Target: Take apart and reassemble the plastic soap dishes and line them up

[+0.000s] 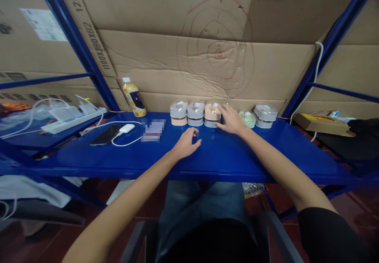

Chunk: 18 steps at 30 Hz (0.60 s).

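Small clear-lidded boxes stand in a row along the back of the blue table. From the left, there is a peach-bottomed box (179, 113), a grey box (196, 113) and a box with a peach top and grey bottom (212, 114). A green box (248, 119) and a pale grey box (265, 116) stand further right. My right hand (232, 120) is at the right side of the peach-topped box, fingers spread; whether it touches the box I cannot tell. My left hand (187, 143) hovers in front of the grey box, holding nothing, fingers loosely bent and thumb apart.
A yellow drink bottle (134, 98) stands at the back left. A phone (106, 135), a white adapter (127, 128) with cables and a blurred flat item (153, 130) lie on the table (222, 152). A power strip (74, 121) is further left, an open carton (324, 125) at right.
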Available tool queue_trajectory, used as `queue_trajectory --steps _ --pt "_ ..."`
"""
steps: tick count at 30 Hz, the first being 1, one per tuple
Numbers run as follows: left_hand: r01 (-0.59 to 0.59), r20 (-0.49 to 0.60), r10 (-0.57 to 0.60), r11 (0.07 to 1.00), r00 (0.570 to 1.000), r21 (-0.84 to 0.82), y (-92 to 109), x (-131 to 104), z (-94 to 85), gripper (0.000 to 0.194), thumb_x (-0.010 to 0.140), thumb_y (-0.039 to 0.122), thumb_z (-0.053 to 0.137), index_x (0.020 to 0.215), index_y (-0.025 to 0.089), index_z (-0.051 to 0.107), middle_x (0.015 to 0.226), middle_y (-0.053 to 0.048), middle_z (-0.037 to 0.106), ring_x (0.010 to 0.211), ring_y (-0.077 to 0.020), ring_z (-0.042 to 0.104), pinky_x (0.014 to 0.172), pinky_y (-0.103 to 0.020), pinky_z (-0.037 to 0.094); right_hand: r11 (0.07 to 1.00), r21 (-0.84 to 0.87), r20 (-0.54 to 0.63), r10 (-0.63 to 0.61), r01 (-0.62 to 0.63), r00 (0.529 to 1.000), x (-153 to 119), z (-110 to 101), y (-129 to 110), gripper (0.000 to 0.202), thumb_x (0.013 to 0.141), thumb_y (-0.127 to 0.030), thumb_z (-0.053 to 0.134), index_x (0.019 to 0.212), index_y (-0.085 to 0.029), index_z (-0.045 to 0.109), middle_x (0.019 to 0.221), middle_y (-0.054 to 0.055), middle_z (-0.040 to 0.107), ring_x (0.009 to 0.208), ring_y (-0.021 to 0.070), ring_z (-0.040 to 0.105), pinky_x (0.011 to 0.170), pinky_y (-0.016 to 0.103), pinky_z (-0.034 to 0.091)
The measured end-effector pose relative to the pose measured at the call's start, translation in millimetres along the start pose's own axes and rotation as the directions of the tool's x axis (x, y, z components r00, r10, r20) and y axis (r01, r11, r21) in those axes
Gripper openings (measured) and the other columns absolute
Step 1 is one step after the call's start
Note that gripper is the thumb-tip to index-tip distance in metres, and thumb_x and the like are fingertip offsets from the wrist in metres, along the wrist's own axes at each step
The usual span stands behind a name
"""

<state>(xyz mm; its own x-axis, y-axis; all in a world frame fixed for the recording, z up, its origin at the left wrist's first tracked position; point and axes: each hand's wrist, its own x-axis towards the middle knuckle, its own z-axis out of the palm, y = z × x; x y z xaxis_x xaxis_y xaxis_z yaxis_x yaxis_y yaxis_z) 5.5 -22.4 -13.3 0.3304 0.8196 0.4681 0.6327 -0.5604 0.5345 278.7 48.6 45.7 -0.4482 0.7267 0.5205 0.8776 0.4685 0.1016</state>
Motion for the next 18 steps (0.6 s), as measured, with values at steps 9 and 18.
queue_trajectory --steps 9,18 --pt "0.000 -0.029 -0.001 0.999 1.000 -0.053 -2 0 -1.4 0.029 0.089 0.037 0.067 0.111 0.021 0.059 0.114 -0.010 0.068 0.105 -0.0291 0.071 0.098 -0.051 0.059 0.994 0.066 0.081 0.086 -0.092 0.993 32 5 -27 0.069 0.089 -0.031 0.083 0.152 -0.021 0.055 0.159 0.022 0.051 0.144 0.0436 0.052 0.115 0.061 0.049" --pt "0.160 0.098 -0.138 0.578 0.986 -0.800 7 5 -10.5 0.078 0.083 0.063 0.081 0.142 0.019 0.054 0.138 -0.018 0.067 0.122 -0.0317 0.071 0.109 -0.052 0.055 0.444 0.896 0.101 -0.247 0.020 0.964 -41 -52 -13 0.081 0.086 -0.044 0.085 0.158 -0.028 0.052 0.161 0.011 0.057 0.143 0.0328 0.058 0.120 0.054 0.047"
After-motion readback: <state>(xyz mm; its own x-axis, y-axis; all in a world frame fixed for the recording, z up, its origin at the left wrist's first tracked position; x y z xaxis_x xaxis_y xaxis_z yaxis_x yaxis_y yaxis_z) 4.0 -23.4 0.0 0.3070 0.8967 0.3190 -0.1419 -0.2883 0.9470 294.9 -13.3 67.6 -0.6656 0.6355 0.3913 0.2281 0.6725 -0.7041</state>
